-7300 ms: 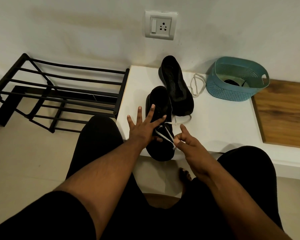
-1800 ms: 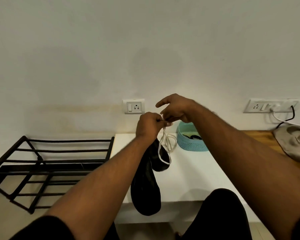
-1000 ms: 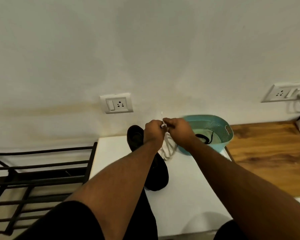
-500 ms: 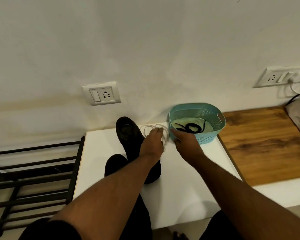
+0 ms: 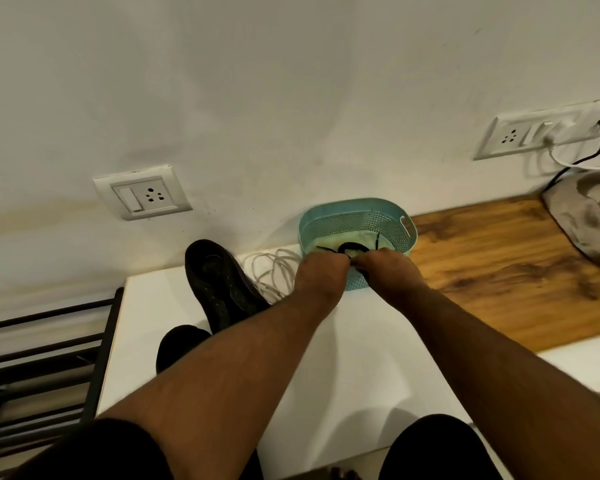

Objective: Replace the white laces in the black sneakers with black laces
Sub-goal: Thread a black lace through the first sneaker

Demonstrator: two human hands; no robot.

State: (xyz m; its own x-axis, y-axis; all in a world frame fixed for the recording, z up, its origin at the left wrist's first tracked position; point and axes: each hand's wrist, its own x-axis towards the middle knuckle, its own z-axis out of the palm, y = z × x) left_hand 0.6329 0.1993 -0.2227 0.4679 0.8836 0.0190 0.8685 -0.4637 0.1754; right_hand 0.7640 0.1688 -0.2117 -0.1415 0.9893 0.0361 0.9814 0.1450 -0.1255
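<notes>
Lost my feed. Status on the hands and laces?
Both hands, left and right, at the basket on black laces. White laces loose beside sneaker. Nothing blocking.

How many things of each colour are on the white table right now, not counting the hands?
Black: 3, the far sneaker, the near sneaker and the black laces bunched in the basket
White: 1, a loose pile of white laces
Teal: 1, the basket
Total: 5

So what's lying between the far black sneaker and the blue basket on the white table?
A loose pile of white laces lies on the table between the sneaker and the basket, seen in the head view. The left hand partly covers their right edge.
</notes>
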